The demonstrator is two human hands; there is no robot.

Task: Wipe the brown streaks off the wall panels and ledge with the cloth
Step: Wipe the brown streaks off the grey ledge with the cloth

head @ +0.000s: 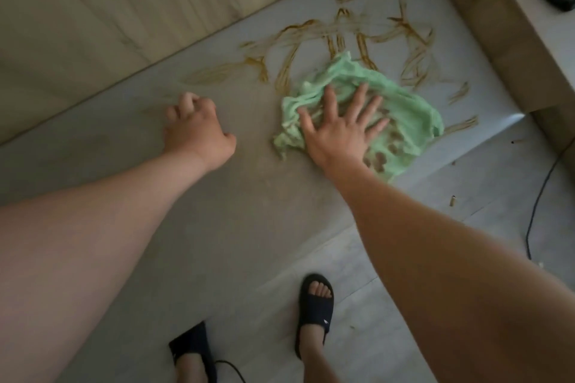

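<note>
Pressing a pale green cloth (pixel 401 108) against a grey wall panel (pixel 264 196), a person's right hand (pixel 339 130) lies flat with fingers straight and spread, and the cloth is blotched brown around it. Brown streaks (pixel 342 37) fan across the panel above and to the right of the cloth, while the left hand (pixel 199 130), fingers curled in and holding nothing, rests on the panel off to the left. Below, feet in black slides (pixel 314 305) stand on pale floorboards (pixel 264 336), with a black cable (pixel 541 196) at right.
</note>
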